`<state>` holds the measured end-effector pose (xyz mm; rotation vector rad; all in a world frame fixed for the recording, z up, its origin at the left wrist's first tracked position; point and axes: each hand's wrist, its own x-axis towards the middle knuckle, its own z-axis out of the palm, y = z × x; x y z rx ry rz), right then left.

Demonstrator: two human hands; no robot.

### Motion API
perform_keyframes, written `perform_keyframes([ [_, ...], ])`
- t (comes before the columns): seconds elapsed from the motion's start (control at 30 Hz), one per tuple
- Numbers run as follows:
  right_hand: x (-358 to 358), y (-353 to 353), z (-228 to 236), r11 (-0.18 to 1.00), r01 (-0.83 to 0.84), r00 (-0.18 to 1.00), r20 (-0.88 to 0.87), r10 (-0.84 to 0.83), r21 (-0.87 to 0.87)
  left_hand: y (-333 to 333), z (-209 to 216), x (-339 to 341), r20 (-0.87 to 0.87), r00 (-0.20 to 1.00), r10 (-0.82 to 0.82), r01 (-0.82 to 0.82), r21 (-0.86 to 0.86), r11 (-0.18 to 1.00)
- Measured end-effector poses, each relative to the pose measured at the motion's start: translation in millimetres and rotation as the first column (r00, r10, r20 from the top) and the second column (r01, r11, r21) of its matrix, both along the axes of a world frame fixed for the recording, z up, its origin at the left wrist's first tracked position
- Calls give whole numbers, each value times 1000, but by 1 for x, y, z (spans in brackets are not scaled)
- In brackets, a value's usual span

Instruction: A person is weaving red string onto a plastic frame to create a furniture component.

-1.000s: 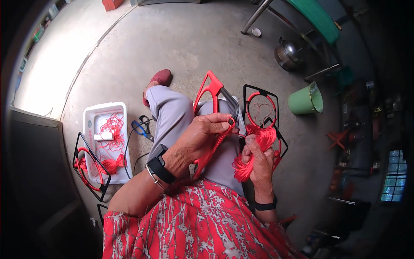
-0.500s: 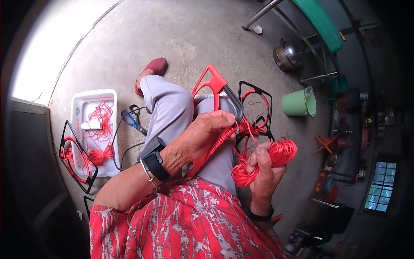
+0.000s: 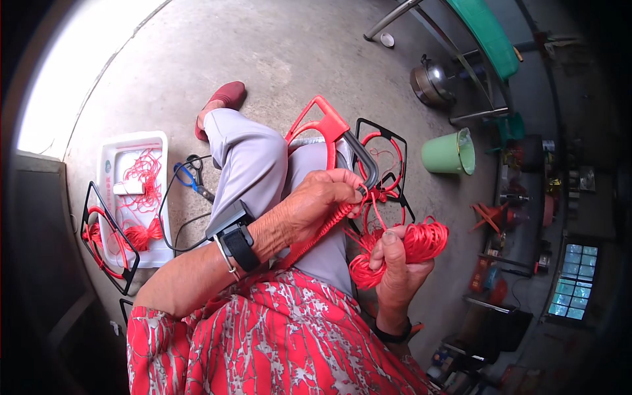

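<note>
Across my lap lies an angular frame [image 3: 330, 126], its far part covered in red and a bare dark grey section at its right corner. Tight coils of red cord run down its near side. My left hand [image 3: 322, 201] is closed on this side, thumb and fingers pinching beside the last coils, next to the bare bar. To its right, my right hand [image 3: 400, 270] grips a looped hank of red cord [image 3: 424, 242], thumb on top. A single strand stretches from the hank up to the frame by my left fingertips. What lies beneath those fingertips is hidden.
Left on the floor, a white tray [image 3: 160, 197] holds loose red cord; a black frame with a red ring [image 3: 99, 210] leans against it. Blue-and-black scissors [image 3: 191, 174] lie nearby. Other black frames [image 3: 409, 155] stand beyond my knee. Farther right are a green bucket [image 3: 447, 153] and a kettle [image 3: 431, 82].
The whole view has shifted slightly. My right hand with the hank has dropped a little, and my left fingertips have shifted slightly on the bar. Both hands keep their hold.
</note>
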<state>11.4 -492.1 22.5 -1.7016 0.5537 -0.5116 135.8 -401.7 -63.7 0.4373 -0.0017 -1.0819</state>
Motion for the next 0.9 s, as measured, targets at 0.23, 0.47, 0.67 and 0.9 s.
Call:
perform_keyframes([
  [0.23,-3,7,5,997,38,995,-85,-44,-68,-4,3,-4,70,997,11,-13,36,999],
  [0.47,-5,7,9,998,14,996,89,-18,54,9,18,-11,155,985,74,-75,-1,997],
  [0.67,-3,6,15,996,-23,980,198,6,82,20,43,0,183,966,180,-163,-104,981],
  [0.9,-4,5,24,997,-45,971,235,30,56,15,63,-15,282,922,267,-278,-1,961],
])
